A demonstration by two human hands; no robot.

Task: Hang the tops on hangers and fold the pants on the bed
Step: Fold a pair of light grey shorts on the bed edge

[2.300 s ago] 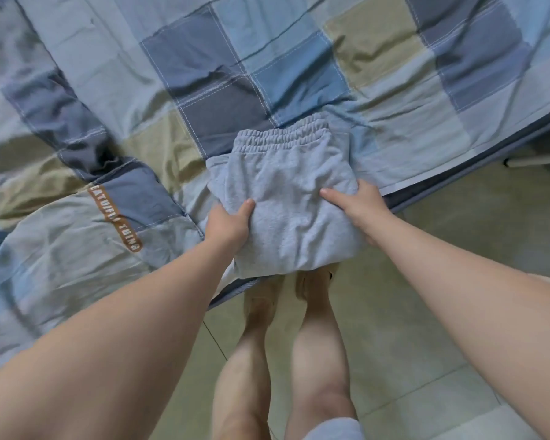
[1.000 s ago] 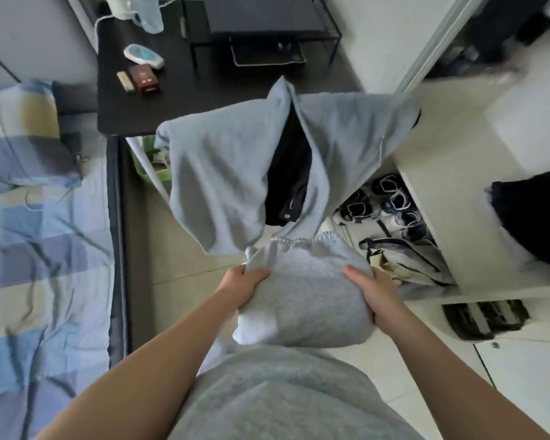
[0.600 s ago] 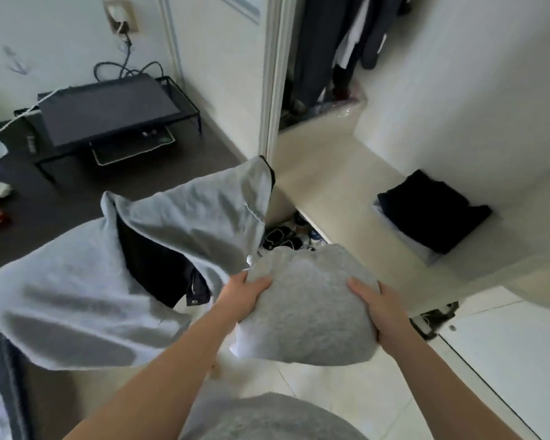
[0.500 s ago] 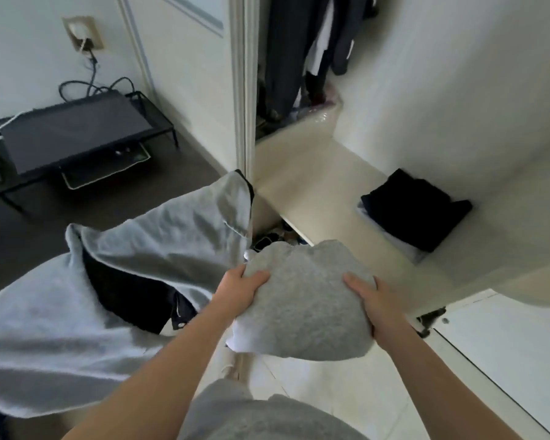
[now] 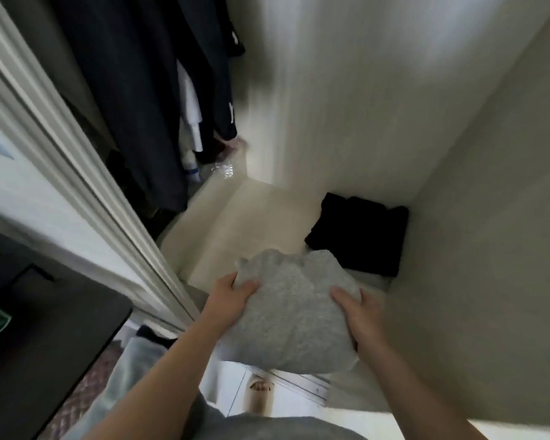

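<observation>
1. Take the folded black garment (image 5: 359,233) as your landmark: it lies on the pale wardrobe shelf (image 5: 254,217), close to the right wall.
2. Directly under that garment you can see a pale folded layer (image 5: 373,279) resting on the shelf.
3. Well beyond the garment, to its left, crinkled clear plastic (image 5: 222,169) sits on the shelf.
4. Nearer you than the garment, the light floor (image 5: 229,382) carries your bare foot (image 5: 261,398).

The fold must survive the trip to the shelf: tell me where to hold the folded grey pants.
Take the folded grey pants by the two side edges, a hand from each side, thumbs on top, as the left hand and right hand do. The soft bundle droops at its near edge, so support it from below.
</observation>
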